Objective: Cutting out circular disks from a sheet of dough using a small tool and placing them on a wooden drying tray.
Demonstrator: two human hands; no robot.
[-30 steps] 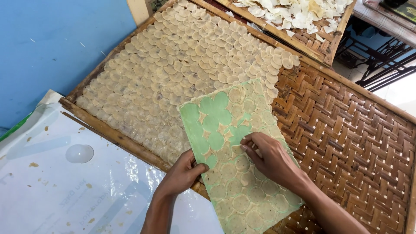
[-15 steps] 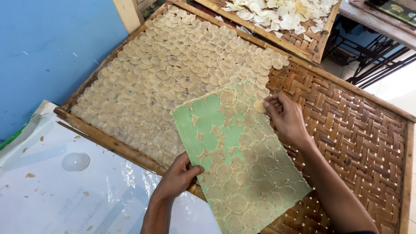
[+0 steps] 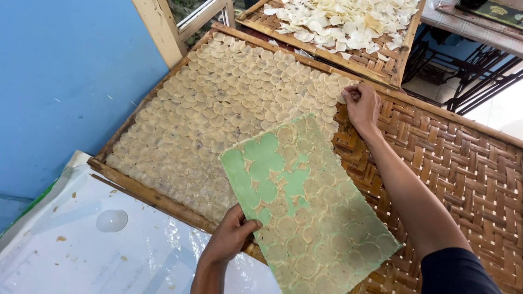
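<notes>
The left hand (image 3: 229, 237), low in the middle of the frame, pinched the near edge of a green sheet (image 3: 305, 204) between thumb and curled fingers, the sheet slanting toward the lower right and dotted with pale round wafers (image 3: 318, 247). The right hand (image 3: 360, 106), right of centre in the upper half, had its fingertips (image 3: 348, 96) pressed together on one wafer at the edge of the wafer layer (image 3: 229, 109) covering the woven bamboo tray (image 3: 463, 163), well above the sheet's far corner
</notes>
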